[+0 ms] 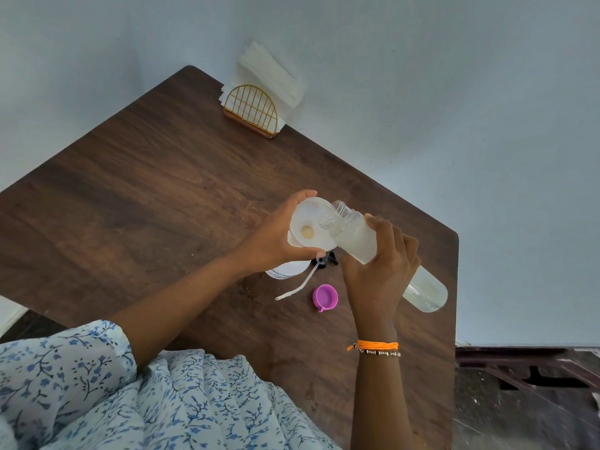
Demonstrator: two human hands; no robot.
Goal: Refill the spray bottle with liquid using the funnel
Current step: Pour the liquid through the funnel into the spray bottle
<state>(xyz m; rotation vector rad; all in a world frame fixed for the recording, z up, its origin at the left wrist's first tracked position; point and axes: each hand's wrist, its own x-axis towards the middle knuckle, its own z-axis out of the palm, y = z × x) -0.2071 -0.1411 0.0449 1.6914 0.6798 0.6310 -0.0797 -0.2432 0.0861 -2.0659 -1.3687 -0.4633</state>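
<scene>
**Pour under way at the funnel; spray bottle largely hidden**

Head view. Dark wooden table set into a pale wall corner, napkin holder at the far edge. Left hand wrapped around the white funnel, thumb and fingers pinching its rim from far and near sides. Funnel seated over the spray bottle, of which only a white sliver shows below the hand; seating of the spout in the neck not visible. Right hand closed around the clear supply bottle, tilted, open mouth over the funnel's right rim, base raised toward the right. Pink cap lying open-side up near the hands. Black sprayer head with white dip tube resting on the table just beside the spray bottle.

Judged step: pouring, early or middling; fill level not readable. Next move calls for a steady, gradual tilt, funnel held level.

Right table edge close behind the supply bottle's base; ample bare surface to the left and far side. Sprayer head and cap sit under the pouring path, so drips are a risk.
</scene>
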